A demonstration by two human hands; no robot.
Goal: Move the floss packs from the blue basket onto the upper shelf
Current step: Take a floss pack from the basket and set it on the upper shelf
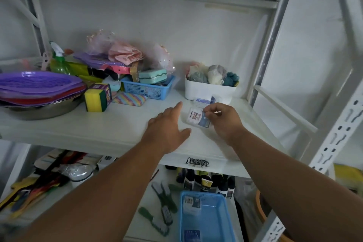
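On the lower shelf stands the blue basket (225, 214) with two floss packs in it, one (192, 204) at its far left corner and one (192, 235) at the near edge. On the upper shelf (98, 129) my right hand (224, 122) pinches a clear floss pack (197, 118) with a blue and white label, low over the shelf surface. Another floss pack (203, 102) lies just behind it, in front of the white tub. My left hand (167, 129) rests flat on the shelf to the left of the held pack, fingers straight.
A white tub (208, 90) of bath puffs stands at the back right. A second blue basket (149, 89), sponges (97, 96) and purple trays on a steel bowl (37, 88) fill the left. Brushes (163, 202) and dark bottles (208, 180) sit beside the lower basket. A shelf post (334, 137) rises on the right.
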